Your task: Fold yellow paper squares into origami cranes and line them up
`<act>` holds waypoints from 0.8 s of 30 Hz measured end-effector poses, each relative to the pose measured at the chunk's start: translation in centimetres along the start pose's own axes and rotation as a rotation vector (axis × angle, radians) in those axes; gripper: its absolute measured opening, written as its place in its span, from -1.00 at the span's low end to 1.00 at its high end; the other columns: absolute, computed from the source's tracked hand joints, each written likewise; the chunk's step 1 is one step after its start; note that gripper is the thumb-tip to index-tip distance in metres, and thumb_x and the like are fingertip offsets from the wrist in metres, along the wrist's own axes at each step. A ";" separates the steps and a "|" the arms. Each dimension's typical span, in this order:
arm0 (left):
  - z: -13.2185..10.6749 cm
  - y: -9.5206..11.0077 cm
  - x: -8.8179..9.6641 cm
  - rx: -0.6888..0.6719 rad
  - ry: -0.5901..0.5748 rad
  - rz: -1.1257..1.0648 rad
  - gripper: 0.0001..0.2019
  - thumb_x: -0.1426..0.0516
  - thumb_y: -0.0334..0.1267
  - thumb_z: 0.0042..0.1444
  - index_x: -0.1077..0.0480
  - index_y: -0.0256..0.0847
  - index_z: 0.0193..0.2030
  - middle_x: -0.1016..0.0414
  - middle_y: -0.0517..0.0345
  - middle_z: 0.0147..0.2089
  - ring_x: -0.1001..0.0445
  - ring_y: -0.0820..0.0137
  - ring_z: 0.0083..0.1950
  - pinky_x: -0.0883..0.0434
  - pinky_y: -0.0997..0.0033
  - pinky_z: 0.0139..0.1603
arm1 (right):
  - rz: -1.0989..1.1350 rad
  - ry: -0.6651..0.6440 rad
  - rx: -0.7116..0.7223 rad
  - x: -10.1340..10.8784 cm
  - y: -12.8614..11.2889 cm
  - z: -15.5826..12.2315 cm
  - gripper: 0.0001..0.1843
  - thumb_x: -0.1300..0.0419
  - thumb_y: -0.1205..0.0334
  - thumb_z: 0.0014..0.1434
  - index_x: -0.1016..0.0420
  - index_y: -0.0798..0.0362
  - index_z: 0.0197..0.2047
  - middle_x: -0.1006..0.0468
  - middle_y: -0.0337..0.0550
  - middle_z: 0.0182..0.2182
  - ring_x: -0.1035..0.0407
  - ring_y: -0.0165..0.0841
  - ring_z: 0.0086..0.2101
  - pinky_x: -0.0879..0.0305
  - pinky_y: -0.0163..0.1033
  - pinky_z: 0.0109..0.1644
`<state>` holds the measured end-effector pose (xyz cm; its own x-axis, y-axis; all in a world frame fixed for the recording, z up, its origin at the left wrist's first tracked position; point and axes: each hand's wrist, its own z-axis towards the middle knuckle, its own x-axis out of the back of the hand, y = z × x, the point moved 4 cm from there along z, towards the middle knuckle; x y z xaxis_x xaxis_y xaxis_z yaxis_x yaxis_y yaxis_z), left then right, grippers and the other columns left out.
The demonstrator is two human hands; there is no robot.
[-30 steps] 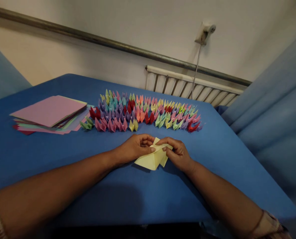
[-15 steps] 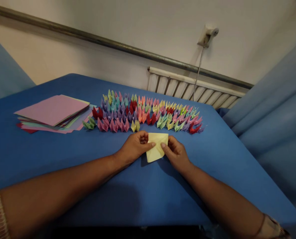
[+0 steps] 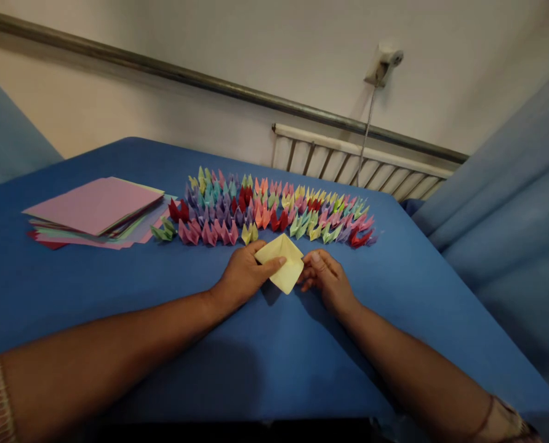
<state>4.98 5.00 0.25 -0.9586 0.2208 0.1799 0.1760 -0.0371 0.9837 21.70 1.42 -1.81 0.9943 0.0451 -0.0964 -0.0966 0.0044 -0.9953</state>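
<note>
A folded square of pale yellow paper (image 3: 286, 278) is held above the table, turned so that one corner points up and away. My left hand (image 3: 244, 271) grips its left side, thumb flat across the front and the other fingers behind. My right hand (image 3: 327, 277) is close beside the paper's right corner, its fingers loosely bent and partly apart, with the thumb off the paper. Whether a right fingertip touches the edge is hard to see. Just beyond the hands stand rows of folded paper cranes (image 3: 260, 215) in many colours.
A stack of coloured paper sheets (image 3: 94, 206), pink on top, lies at the left of the blue table (image 3: 164, 363). Behind the table are a wall rail (image 3: 237, 89), a radiator (image 3: 320, 157) and a socket with a cable (image 3: 380, 71). Blue curtains (image 3: 500, 184) hang at the right.
The yellow paper has turned from nearly square-on to a diamond position and shifted slightly left. My right thumb has come off its front, while my left hand keeps its hold.
</note>
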 end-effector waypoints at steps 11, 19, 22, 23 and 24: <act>-0.7 1.2 -0.2 -0.142 0.110 0.219 -0.76 -0.23 -0.11 -0.04 -0.32 -0.21 -0.48 -0.32 0.30 -0.52 -0.29 0.47 -0.49 -0.22 0.50 -0.51 | -0.247 0.165 0.068 -0.7 1.0 0.1 -0.69 -0.21 0.05 0.05 -0.16 -0.02 -0.53 -0.21 -0.43 -0.70 -0.11 -0.50 -0.67 -0.06 -0.36 -0.61; -0.4 0.5 -0.7 -0.065 0.019 0.088 -0.75 -0.24 -0.10 -0.06 -0.38 -0.24 -0.38 -0.37 0.26 -0.47 -0.31 0.44 -0.46 -0.28 0.48 -0.47 | -0.667 0.099 0.425 -1.3 -2.2 -1.5 -0.91 -0.15 0.21 0.16 -0.29 0.00 -0.34 -0.33 -0.32 -0.50 -0.24 -0.45 -0.50 -0.18 -0.31 -0.40; -0.4 0.2 -0.8 -0.016 -0.017 0.005 -0.71 -0.25 -0.08 -0.06 -0.40 -0.26 -0.32 -0.42 0.22 -0.42 -0.35 0.42 -0.43 -0.33 0.45 -0.43 | -0.681 -0.021 0.495 -1.8 -2.6 -1.8 -0.86 -0.08 0.20 0.25 -0.34 0.01 -0.35 -0.35 -0.25 -0.45 -0.27 -0.41 -0.42 -0.21 -0.27 -0.30; -0.4 0.1 -0.9 0.002 -0.031 -0.033 -0.69 -0.26 -0.07 -0.06 -0.41 -0.27 -0.30 -0.43 0.21 -0.41 -0.36 0.42 -0.42 -0.34 0.44 -0.42 | -0.660 -0.028 0.485 -1.8 -2.5 -1.7 -0.83 -0.07 0.19 0.27 -0.34 0.02 -0.36 -0.34 -0.25 -0.45 -0.27 -0.41 -0.41 -0.20 -0.27 -0.30; -0.4 -0.1 -1.0 0.021 -0.052 -0.080 -0.67 -0.27 -0.06 -0.06 -0.41 -0.28 -0.28 -0.44 0.21 -0.39 -0.38 0.41 -0.40 -0.36 0.43 -0.39 | -0.613 -0.013 0.451 -1.7 -2.2 -1.5 -0.81 -0.07 0.18 0.27 -0.34 0.02 -0.38 -0.33 -0.26 -0.47 -0.26 -0.41 -0.43 -0.20 -0.28 -0.32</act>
<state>5.80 4.44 0.01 -0.9568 0.2729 0.1002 0.1051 0.0032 0.9945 20.32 -0.15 0.48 0.8756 -0.0851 0.4755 0.4612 0.4398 -0.7706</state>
